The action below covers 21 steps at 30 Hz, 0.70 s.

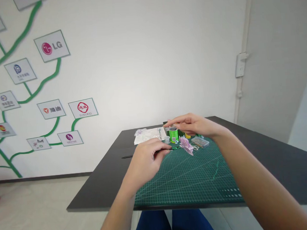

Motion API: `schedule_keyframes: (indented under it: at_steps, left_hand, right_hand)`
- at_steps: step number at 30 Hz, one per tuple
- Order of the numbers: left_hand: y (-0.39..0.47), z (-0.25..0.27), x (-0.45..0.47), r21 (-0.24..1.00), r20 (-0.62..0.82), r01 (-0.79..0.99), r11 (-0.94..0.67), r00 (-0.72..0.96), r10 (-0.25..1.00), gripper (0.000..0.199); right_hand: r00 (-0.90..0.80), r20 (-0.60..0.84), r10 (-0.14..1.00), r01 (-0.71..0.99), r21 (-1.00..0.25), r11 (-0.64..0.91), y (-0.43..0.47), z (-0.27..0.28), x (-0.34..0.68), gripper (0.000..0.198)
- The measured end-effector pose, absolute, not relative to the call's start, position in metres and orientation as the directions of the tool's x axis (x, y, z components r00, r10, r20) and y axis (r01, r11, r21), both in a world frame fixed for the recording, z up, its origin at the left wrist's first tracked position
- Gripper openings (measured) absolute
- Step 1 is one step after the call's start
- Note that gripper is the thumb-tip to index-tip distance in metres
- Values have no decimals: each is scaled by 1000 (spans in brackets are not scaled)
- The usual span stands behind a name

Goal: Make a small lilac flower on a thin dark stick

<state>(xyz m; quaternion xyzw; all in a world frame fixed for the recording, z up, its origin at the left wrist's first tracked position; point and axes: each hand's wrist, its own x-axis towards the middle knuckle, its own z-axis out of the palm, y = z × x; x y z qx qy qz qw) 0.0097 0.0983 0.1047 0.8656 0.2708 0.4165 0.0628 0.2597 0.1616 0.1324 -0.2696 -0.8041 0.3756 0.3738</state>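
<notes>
My left hand (151,156) is closed in a pinch on a thin dark stick that points left past the hand. At the stick's right end sits a lilac flower (186,145), with a bit of green just behind it. Above the flower and near the green can (173,135), my right hand (192,125) stretches its fingers to the left, with nothing visible in them. Both hands are over a green cutting mat (184,179). The right fingers partly hide the things behind them.
Behind the hands are white sheets (149,134), a small whitish jar (167,139), white-handled scissors (195,147) and a clear plastic box (200,142). A green thread (216,170) lies on the mat. The dark table (103,188) stands near a white wall.
</notes>
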Motion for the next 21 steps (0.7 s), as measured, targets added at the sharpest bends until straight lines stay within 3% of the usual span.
schedule_keyframes:
  at_steps: [6,10,17,21]
  left_hand:
    - [154,71,20,396,674,477,-785,429,601,12]
    - [212,16,27,569,600,470,-675,324,732,14]
    - [258,-50,28,703,589,355,-616,194,784,17]
    - [266,-60,26,701,625,317,-638,158,765,17]
  right_hand:
    - [-510,183,840,69,-965,252,217,37,249,42]
    - [-480,46,876,59,-995,85,241,-29,237,57]
    - [-512,-62,857,196,-979,47,255,-70,240,54]
    - [-456,-49,889,150,-988,23,256,-71,252,53]
